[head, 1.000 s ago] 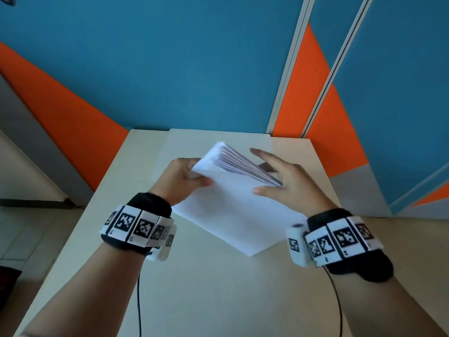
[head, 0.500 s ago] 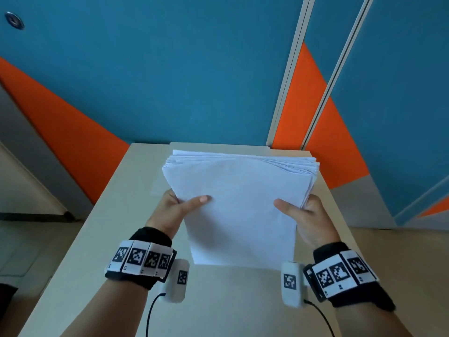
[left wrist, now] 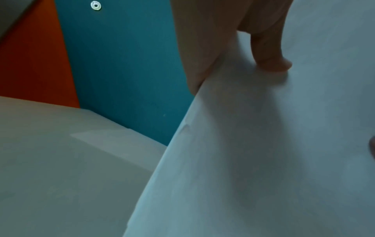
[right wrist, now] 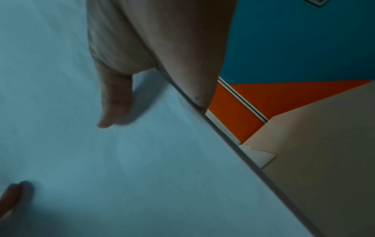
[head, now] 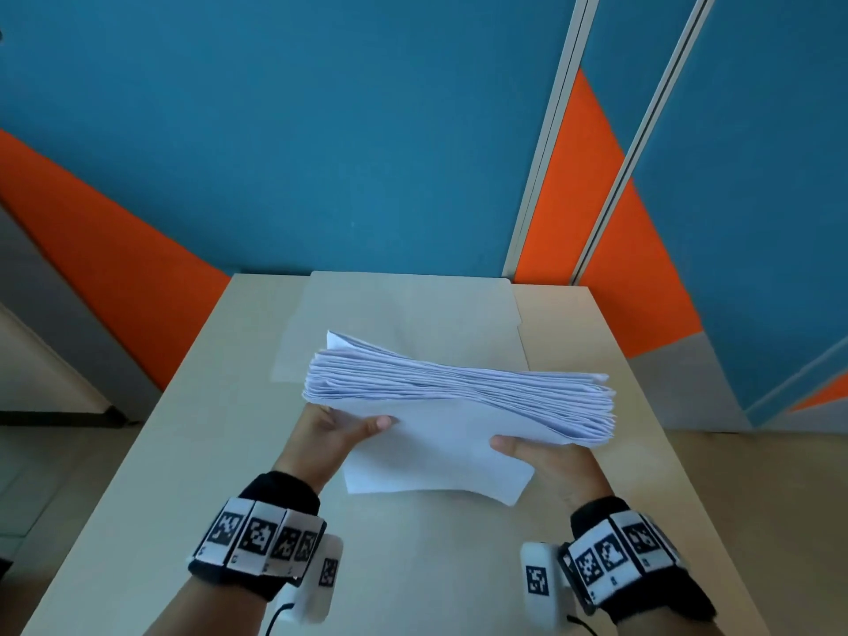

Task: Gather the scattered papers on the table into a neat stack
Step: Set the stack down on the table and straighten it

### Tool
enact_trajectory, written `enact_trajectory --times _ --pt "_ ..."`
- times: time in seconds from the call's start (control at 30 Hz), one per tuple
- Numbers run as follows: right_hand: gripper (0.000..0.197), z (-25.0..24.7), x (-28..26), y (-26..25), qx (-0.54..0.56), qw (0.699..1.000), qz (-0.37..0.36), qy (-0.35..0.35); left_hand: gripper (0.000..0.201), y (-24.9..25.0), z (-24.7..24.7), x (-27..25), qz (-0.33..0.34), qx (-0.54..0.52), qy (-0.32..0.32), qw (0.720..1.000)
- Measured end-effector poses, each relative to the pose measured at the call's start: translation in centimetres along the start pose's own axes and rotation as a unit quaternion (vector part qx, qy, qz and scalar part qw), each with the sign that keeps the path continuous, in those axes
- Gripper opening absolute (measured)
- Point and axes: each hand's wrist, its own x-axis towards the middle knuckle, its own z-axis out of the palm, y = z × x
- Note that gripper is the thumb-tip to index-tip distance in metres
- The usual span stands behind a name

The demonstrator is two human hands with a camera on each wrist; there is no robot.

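A thick stack of white papers stands on its lower edge on the beige table, its fanned top edge tilted toward me. My left hand grips the stack's left side, thumb on the near face. My right hand grips the right side the same way. In the left wrist view the left thumb presses the white papers. In the right wrist view the right thumb lies on the papers; the other fingers are hidden behind the stack.
A beige folder lies flat on the far half of the table, against the blue and orange wall. The table's left and right edges drop to the floor. A folder corner shows past the stack's edge.
The stack went from lying tilted under my hands to being held upright between both hands, then tipped so its top edge faces me and its lower edge is down on the table.
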Motion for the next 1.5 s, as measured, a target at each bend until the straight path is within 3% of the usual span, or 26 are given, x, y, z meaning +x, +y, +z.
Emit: enact_trajectory --times 0.17,0.2,0.27,0.37,0.47,0.53,0.63,0.77,0.87,0.97,1.1,1.2,1.27,1.33,1.37,1.4,1.5 --pt "0.032 0.8 0.9 0.8 -0.031 0.999 0.0 0.005 0.018 -0.8 0.1 0.7 0.002 -0.007 0.015 1.0" --pt "0.032 0.9 1.1 0.6 -0.025 1.0 -0.002 -0.003 0.01 -0.7 0.2 1.1 0.002 -0.024 0.027 0.999" --pt "0.028 0.8 1.6 0.8 -0.018 1.0 0.002 -0.019 0.02 -0.5 0.2 2.2 0.0 -0.048 0.052 0.998" --pt "0.039 0.7 2.1 1.3 -0.045 0.998 0.031 -0.042 0.022 0.1 0.0 3.9 -0.031 -0.082 0.07 0.994" --pt "0.021 0.3 2.7 1.5 -0.047 0.996 0.055 -0.043 0.026 -0.4 -0.2 5.6 -0.086 -0.062 0.056 0.993" --pt "0.026 -0.1 3.3 1.3 -0.049 0.996 0.074 -0.027 0.027 -0.9 -0.2 7.0 -0.114 -0.028 0.054 0.992" --pt "0.057 -0.8 4.0 1.1 -0.055 0.995 0.082 -0.024 0.025 -2.3 -2.1 9.6 -0.132 0.045 0.125 0.982" --pt "0.042 -1.8 4.9 1.0 -0.047 0.994 0.087 -0.039 0.04 -5.2 -7.4 12.5 -0.199 0.223 0.238 0.924" --pt "0.086 -2.6 5.7 1.6 -0.039 0.996 0.07 -0.046 0.062 -6.2 -9.2 13.7 -0.262 0.357 0.255 0.859" --pt "0.1 -3.2 6.7 2.3 -0.027 0.996 0.078 -0.04 0.092 -6.5 -9.3 14.5 -0.299 0.429 0.274 0.807" --pt "0.103 -3.3 7.5 2.5 -0.031 0.995 0.086 -0.045 0.104 -7.2 -9.0 15.8 -0.315 0.489 0.266 0.769" --pt "0.103 -3.2 7.7 2.8 -0.033 0.994 0.092 -0.054 0.11 -7.6 -10.1 17.6 -0.365 0.464 0.239 0.771" --pt "0.104 -3.1 7.9 3.0 -0.032 0.994 0.093 -0.051 0.094 -7.8 -10.7 18.2 -0.377 0.46 0.21 0.776" --pt "0.105 -2.9 7.9 3.1 -0.035 0.994 0.092 -0.048 0.029 -7.7 -11.4 18.2 -0.363 0.482 0.164 0.78" --pt "0.105 -2.9 7.8 3.2 -0.036 0.994 0.092 -0.047 0.014 -7.6 -11.5 18.2 -0.359 0.489 0.141 0.783" --pt "0.105 -2.8 7.7 3.3 -0.034 0.994 0.092 -0.046 0.01 -7.8 -11.8 18.4 -0.354 0.493 0.126 0.785" --pt "0.106 -2.8 7.3 3.6 -0.027 0.994 0.096 -0.044 0.05 -8.7 -12.0 18.8 -0.35 0.482 0.149 0.789"
